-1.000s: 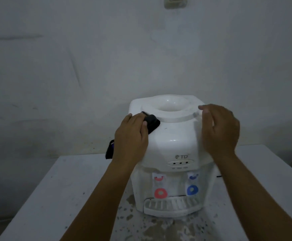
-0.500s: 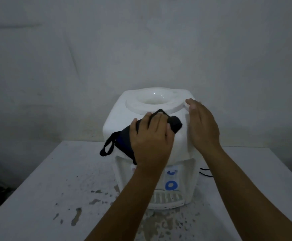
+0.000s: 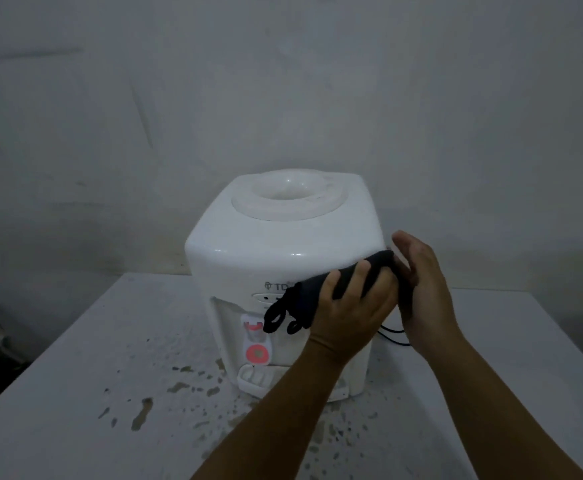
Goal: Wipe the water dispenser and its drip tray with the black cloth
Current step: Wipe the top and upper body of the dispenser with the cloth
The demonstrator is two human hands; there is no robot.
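The white water dispenser (image 3: 266, 251) stands on a white table (image 3: 110, 341), with its open top well facing up. Its drip tray (image 3: 253, 377) sits at the foot of the front, partly hidden by my left forearm. My left hand (image 3: 349, 317) grips the black cloth (image 3: 318, 292) and holds it against the upper right part of the front panel. The cloth's loops dangle over the red tap label. My right hand (image 3: 425, 289) rests against the dispenser's right side, touching the cloth's far end.
A red tap lever (image 3: 257, 353) shows on the front; the other tap is hidden behind my arm. A black cord (image 3: 392, 336) trails off the dispenser's right side. Dark wet spots (image 3: 141, 412) mark the table. A grey wall stands close behind.
My left hand swept the cloth from the top left corner across and down to the front right. My right hand slid down the right side. The view shifted left.
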